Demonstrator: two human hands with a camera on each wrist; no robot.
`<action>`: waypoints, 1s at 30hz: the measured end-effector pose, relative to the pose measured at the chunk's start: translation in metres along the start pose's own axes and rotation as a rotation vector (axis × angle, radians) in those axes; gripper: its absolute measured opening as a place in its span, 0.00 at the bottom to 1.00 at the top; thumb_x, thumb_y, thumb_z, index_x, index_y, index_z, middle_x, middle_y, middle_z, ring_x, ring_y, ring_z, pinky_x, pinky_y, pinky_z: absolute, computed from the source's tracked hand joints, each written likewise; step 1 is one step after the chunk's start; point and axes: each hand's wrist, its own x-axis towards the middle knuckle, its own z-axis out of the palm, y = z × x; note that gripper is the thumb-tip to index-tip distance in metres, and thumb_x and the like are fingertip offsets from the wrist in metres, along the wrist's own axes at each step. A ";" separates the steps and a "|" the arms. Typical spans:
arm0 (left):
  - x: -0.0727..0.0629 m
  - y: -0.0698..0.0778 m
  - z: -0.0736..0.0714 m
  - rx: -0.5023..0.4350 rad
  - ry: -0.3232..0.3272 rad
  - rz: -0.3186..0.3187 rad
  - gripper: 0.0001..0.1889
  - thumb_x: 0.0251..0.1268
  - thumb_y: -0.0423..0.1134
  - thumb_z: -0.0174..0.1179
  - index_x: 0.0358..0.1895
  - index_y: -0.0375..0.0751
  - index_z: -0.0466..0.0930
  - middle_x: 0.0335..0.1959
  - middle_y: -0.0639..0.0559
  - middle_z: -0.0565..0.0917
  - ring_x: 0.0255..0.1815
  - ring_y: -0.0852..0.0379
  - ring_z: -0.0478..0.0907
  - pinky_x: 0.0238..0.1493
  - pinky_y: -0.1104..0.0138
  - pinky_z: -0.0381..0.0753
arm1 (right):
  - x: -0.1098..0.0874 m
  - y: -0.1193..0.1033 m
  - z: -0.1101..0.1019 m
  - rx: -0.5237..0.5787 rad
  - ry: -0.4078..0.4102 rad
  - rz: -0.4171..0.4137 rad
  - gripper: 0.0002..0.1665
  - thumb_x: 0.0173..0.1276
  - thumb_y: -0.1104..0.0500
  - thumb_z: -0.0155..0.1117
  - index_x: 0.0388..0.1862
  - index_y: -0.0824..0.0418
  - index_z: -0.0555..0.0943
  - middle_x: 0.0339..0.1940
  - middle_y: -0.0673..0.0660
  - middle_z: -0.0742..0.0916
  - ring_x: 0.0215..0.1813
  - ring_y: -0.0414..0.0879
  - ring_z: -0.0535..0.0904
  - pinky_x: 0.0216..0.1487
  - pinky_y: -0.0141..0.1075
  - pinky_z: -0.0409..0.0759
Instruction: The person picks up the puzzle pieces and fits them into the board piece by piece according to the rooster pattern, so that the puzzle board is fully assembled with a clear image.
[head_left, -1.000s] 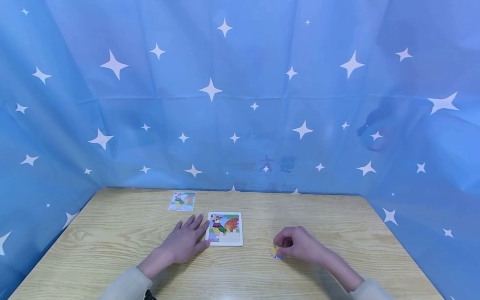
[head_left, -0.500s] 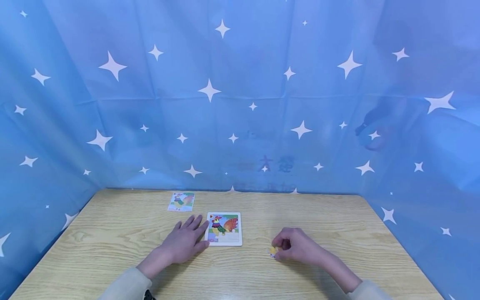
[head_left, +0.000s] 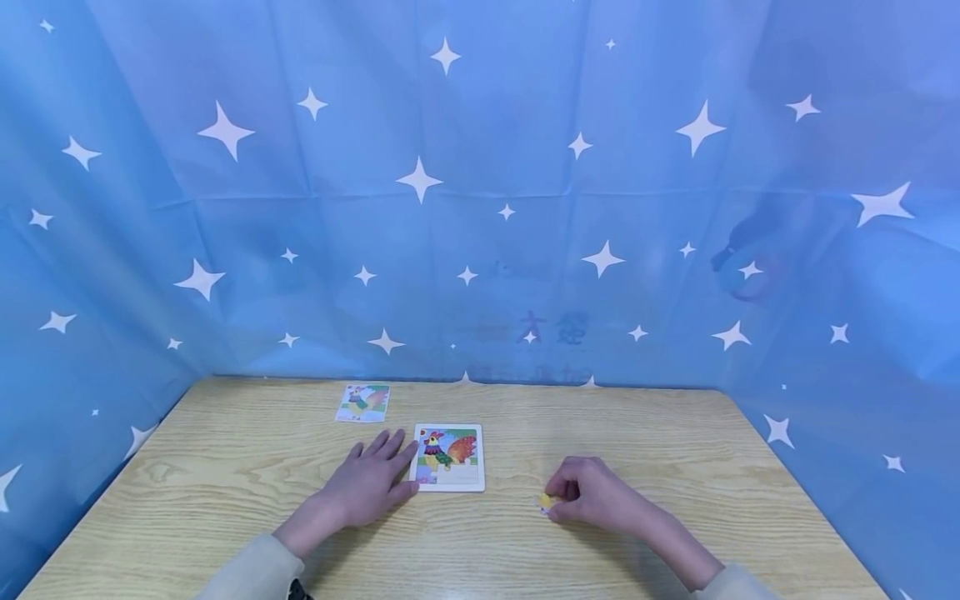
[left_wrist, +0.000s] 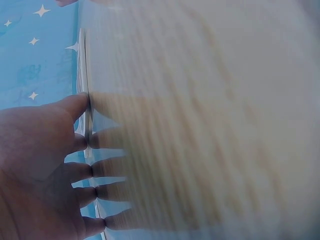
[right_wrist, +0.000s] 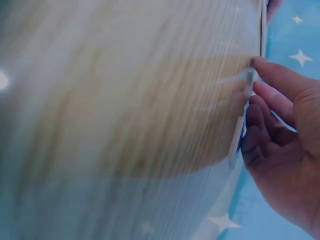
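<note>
A white-framed jigsaw puzzle (head_left: 482,458) with a rooster picture lies flat on the table, a pale unfilled area at its lower right. Against its left edge rests my left hand (head_left: 367,483), fingers spread; in the left wrist view those fingertips (left_wrist: 86,171) meet the tabletop. To the right of the puzzle, my right hand (head_left: 596,493) pinches a small yellow and pale puzzle piece (head_left: 546,502) between thumb and forefinger, low over the wood. The fingers cover part of that piece. From the right wrist, a thin pale flat piece (right_wrist: 236,139) shows edge-on beside the curled fingers.
A paper picture card (head_left: 363,403) of the same rooster lies behind and left of the puzzle. The wooden table (head_left: 300,442) ends at a blue curtain (head_left: 510,250) with white stars, at the back and both sides.
My right hand has shifted very slightly left, and its fingers now cover more of the piece; the blue part seen a second ago is hidden. My left hand stays on the frame.
</note>
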 end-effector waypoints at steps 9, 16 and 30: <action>-0.001 0.000 0.000 0.002 -0.008 -0.011 0.33 0.79 0.54 0.55 0.77 0.37 0.66 0.79 0.33 0.61 0.80 0.33 0.54 0.70 0.32 0.56 | 0.006 -0.007 -0.003 0.039 -0.088 0.045 0.13 0.61 0.62 0.79 0.39 0.58 0.81 0.34 0.49 0.81 0.34 0.38 0.76 0.35 0.32 0.78; -0.001 0.001 0.000 0.000 -0.008 -0.005 0.33 0.79 0.54 0.55 0.77 0.37 0.66 0.79 0.33 0.61 0.80 0.33 0.53 0.71 0.32 0.55 | 0.009 -0.010 -0.004 0.078 -0.120 0.063 0.13 0.61 0.64 0.78 0.38 0.58 0.80 0.29 0.48 0.82 0.31 0.38 0.77 0.33 0.33 0.78; 0.000 0.000 0.000 0.003 -0.002 0.001 0.33 0.79 0.54 0.55 0.77 0.37 0.66 0.79 0.33 0.61 0.80 0.33 0.53 0.71 0.32 0.56 | 0.030 -0.019 0.001 0.103 -0.090 0.011 0.07 0.65 0.65 0.75 0.37 0.57 0.83 0.29 0.47 0.83 0.31 0.39 0.78 0.33 0.32 0.79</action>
